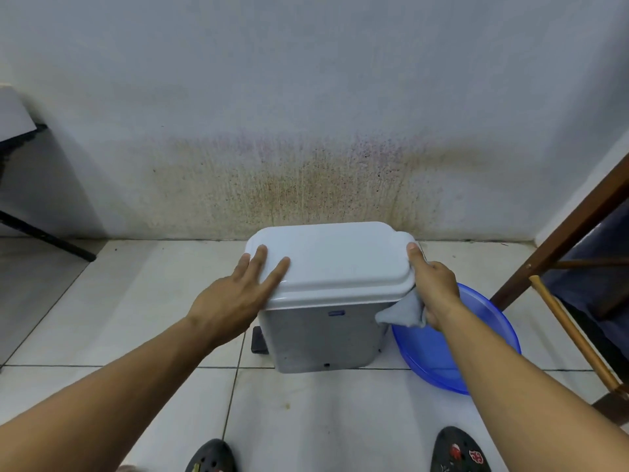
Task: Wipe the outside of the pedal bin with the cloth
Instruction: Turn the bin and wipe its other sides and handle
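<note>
Left hand [238, 294] lies flat, fingers straight, on the lid of the white pedal bin [326, 301]. Right hand [434, 287] grips a grey cloth [401, 313] against the bin's right side, thumb on the lid edge. Bin sits on floor tiles [153, 301] by the wall, blue basin [442, 356] just right.

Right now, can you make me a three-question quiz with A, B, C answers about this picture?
1. Where is the blue basin?
A) on a shelf
B) on the floor, right of the pedal bin
C) in a sink

2. What colour is the cloth?
A) pale grey
B) red
C) black

3. How is the bin's lid?
A) taken off
B) propped open
C) shut

Answers:
1 B: it sits on the floor by the bin's right side.
2 A: the cloth bunched in the right hand is pale grey.
3 C: the lid lies flat on the bin, with the left hand resting on it.
</note>
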A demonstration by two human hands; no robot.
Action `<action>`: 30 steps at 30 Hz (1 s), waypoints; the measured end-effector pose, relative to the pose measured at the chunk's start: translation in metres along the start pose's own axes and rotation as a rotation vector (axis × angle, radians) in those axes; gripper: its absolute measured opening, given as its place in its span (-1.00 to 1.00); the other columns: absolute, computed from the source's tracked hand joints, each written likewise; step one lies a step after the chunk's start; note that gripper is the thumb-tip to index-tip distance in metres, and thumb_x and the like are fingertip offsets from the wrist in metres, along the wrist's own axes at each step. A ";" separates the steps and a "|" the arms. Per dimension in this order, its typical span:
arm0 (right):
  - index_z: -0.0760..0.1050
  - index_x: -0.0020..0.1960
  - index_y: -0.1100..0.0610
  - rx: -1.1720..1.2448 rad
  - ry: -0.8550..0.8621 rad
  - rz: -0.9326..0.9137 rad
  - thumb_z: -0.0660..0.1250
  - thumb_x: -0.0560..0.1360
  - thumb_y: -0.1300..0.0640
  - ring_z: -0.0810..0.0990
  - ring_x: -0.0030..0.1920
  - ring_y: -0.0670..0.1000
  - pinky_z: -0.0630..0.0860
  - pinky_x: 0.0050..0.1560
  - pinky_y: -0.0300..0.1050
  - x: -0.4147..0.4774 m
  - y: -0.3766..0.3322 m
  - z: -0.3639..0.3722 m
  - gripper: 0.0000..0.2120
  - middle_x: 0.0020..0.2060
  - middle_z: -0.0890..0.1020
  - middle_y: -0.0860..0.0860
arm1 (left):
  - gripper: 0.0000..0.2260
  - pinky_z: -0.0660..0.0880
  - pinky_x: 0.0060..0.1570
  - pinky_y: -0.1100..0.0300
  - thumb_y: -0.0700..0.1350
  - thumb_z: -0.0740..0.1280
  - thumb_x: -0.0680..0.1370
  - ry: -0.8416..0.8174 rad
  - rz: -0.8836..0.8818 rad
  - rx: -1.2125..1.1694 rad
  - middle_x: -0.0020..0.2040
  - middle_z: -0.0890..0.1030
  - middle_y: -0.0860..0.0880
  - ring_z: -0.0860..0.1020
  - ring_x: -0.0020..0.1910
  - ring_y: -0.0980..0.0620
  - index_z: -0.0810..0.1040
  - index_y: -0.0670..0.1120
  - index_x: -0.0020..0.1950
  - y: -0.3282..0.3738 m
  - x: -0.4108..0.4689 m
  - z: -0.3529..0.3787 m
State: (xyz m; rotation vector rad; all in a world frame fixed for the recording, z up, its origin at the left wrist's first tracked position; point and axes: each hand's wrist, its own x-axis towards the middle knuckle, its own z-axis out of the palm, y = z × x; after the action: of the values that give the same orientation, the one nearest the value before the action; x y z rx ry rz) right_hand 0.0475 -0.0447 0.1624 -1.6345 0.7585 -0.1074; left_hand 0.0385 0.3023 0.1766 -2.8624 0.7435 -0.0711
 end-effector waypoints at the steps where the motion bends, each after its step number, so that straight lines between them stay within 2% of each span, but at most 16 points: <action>1: 0.52 -0.01 0.17 0.020 -0.010 0.018 0.35 0.35 -0.44 0.62 -0.12 0.12 0.52 -0.18 -0.03 -0.001 -0.001 0.000 -0.35 -0.06 0.66 0.09 | -0.09 0.62 -0.02 -0.03 -0.31 0.22 0.56 -0.016 -0.006 0.025 0.64 -0.23 -0.24 0.13 0.59 -0.32 -0.42 0.09 0.58 0.002 -0.001 0.001; 4: 0.57 0.02 0.19 0.063 -0.018 0.043 0.40 0.37 -0.38 0.63 -0.11 0.13 0.53 -0.19 -0.05 0.000 -0.005 0.000 -0.38 -0.05 0.67 0.09 | -0.10 0.64 0.00 -0.07 -0.36 0.21 0.54 -0.025 -0.018 0.032 0.64 -0.22 -0.25 0.12 0.59 -0.35 -0.41 0.06 0.56 0.002 0.003 0.004; 6: 0.59 0.00 0.19 0.100 -0.005 0.046 0.41 0.35 -0.38 0.65 -0.08 0.13 0.59 -0.11 0.00 0.005 -0.008 0.004 -0.38 -0.06 0.68 0.08 | -0.11 0.63 0.02 -0.06 -0.35 0.20 0.56 -0.019 -0.017 0.050 0.64 -0.25 -0.23 0.10 0.60 -0.33 -0.41 0.06 0.57 -0.005 0.012 0.001; 9: 0.58 -0.03 0.14 0.171 0.004 0.061 0.29 0.48 -0.35 0.65 -0.10 0.11 0.59 -0.02 0.02 0.006 -0.019 0.009 -0.48 -0.11 0.67 0.05 | -0.12 0.61 0.09 -0.06 -0.30 0.23 0.58 -0.037 -0.030 0.024 0.65 -0.22 -0.18 0.24 0.55 -0.27 -0.36 0.07 0.60 -0.020 0.029 -0.010; 12: 0.49 -0.14 0.14 0.231 0.066 0.093 0.16 0.61 -0.09 0.57 -0.19 0.10 0.48 -0.16 -0.04 0.009 -0.018 0.008 -0.67 -0.17 0.61 0.08 | -0.14 0.55 0.21 -0.06 -0.26 0.25 0.59 -0.078 -0.023 -0.054 0.66 -0.20 -0.11 0.33 0.50 -0.21 -0.32 0.12 0.61 -0.038 0.049 -0.018; 14: 0.44 -0.18 0.13 0.215 0.094 0.104 0.17 0.55 0.04 0.53 -0.19 0.12 0.42 -0.18 -0.05 0.007 -0.011 0.010 -0.78 -0.21 0.56 0.07 | -0.15 0.55 0.19 -0.04 -0.25 0.25 0.59 -0.094 -0.004 -0.077 0.66 -0.18 -0.08 0.36 0.48 -0.21 -0.29 0.13 0.62 -0.047 0.061 -0.020; 15: 0.43 -0.19 0.11 0.209 0.100 0.100 0.17 0.51 0.03 0.52 -0.17 0.12 0.41 -0.16 -0.03 0.004 -0.004 0.013 -0.81 -0.21 0.54 0.06 | -0.17 0.54 0.17 -0.03 -0.25 0.25 0.59 -0.098 -0.003 -0.080 0.66 -0.16 -0.08 0.39 0.45 -0.21 -0.27 0.13 0.62 -0.050 0.068 -0.022; 16: 0.46 -0.15 0.10 0.183 0.131 0.061 0.17 0.48 0.00 0.52 -0.14 0.12 0.42 -0.14 -0.02 0.000 0.006 0.018 -0.81 -0.17 0.54 0.06 | -0.18 0.54 0.17 -0.03 -0.24 0.25 0.59 -0.099 -0.008 -0.085 0.67 -0.13 -0.08 0.41 0.43 -0.21 -0.24 0.13 0.63 -0.053 0.075 -0.023; 17: 0.53 -0.02 0.07 0.123 0.189 -0.035 0.14 0.45 0.00 0.53 -0.05 0.13 0.44 -0.07 -0.01 -0.005 0.018 0.024 -0.75 -0.06 0.56 0.06 | -0.18 0.53 0.18 -0.03 -0.24 0.27 0.59 -0.098 -0.018 -0.092 0.66 -0.10 -0.08 0.44 0.39 -0.22 -0.21 0.12 0.63 -0.055 0.081 -0.023; 18: 0.55 0.20 0.05 0.046 0.250 -0.176 0.11 0.44 0.04 0.52 0.09 0.13 0.45 0.05 -0.02 -0.012 0.030 0.031 -0.59 0.13 0.54 0.08 | -0.19 0.52 0.17 -0.04 -0.23 0.28 0.59 -0.097 -0.030 -0.100 0.66 -0.06 -0.09 0.48 0.33 -0.22 -0.18 0.11 0.63 -0.056 0.088 -0.024; 19: 0.47 0.39 0.06 -0.022 0.286 -0.328 0.10 0.43 0.11 0.47 0.23 0.09 0.42 0.16 -0.08 -0.019 0.043 0.039 -0.46 0.29 0.46 0.09 | -0.20 0.53 0.14 -0.04 -0.21 0.30 0.57 -0.098 -0.043 -0.111 0.65 -0.01 -0.10 0.53 0.23 -0.23 -0.15 0.10 0.63 -0.058 0.096 -0.023; 20: 0.38 0.49 0.10 -0.088 0.298 -0.467 0.12 0.46 0.18 0.42 0.30 0.05 0.38 0.21 -0.15 -0.025 0.053 0.046 -0.41 0.38 0.39 0.09 | -0.20 0.53 0.10 -0.06 -0.21 0.31 0.56 -0.100 -0.057 -0.128 0.63 0.05 -0.09 0.55 0.13 -0.23 -0.13 0.11 0.62 -0.059 0.101 -0.023; 23: 0.30 0.53 0.15 -0.270 0.275 -0.663 0.28 0.55 0.32 0.42 0.34 0.10 0.32 0.20 -0.26 -0.022 0.071 0.065 -0.44 0.40 0.41 0.13 | -0.22 0.54 0.06 -0.13 -0.22 0.31 0.51 -0.113 -0.092 -0.212 0.55 0.19 -0.03 0.57 0.02 -0.24 -0.06 0.16 0.57 -0.067 0.114 -0.018; 25: 0.32 0.53 0.15 -0.328 0.279 -0.667 0.33 0.56 0.29 0.45 0.30 0.14 0.30 0.14 -0.29 -0.009 0.068 0.073 -0.44 0.36 0.45 0.15 | -0.23 0.53 0.08 -0.16 -0.24 0.30 0.48 -0.101 -0.080 -0.257 0.52 0.23 -0.01 0.57 0.05 -0.24 -0.02 0.19 0.54 -0.072 0.120 -0.013; 30: 0.37 0.50 0.13 -0.338 0.297 -0.640 0.32 0.58 0.23 0.50 0.20 0.15 0.38 0.08 -0.17 0.020 0.053 0.089 -0.50 0.28 0.48 0.14 | -0.23 0.52 0.11 -0.13 -0.25 0.31 0.46 -0.072 -0.036 -0.302 0.52 0.26 0.01 0.56 0.13 -0.23 0.03 0.18 0.55 -0.080 0.134 -0.003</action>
State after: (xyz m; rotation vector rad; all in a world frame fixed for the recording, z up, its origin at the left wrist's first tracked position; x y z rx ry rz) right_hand 0.0837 0.0192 0.0874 -2.1701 0.4584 -0.7228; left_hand 0.1938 0.3056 0.1948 -3.1425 0.7459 0.1520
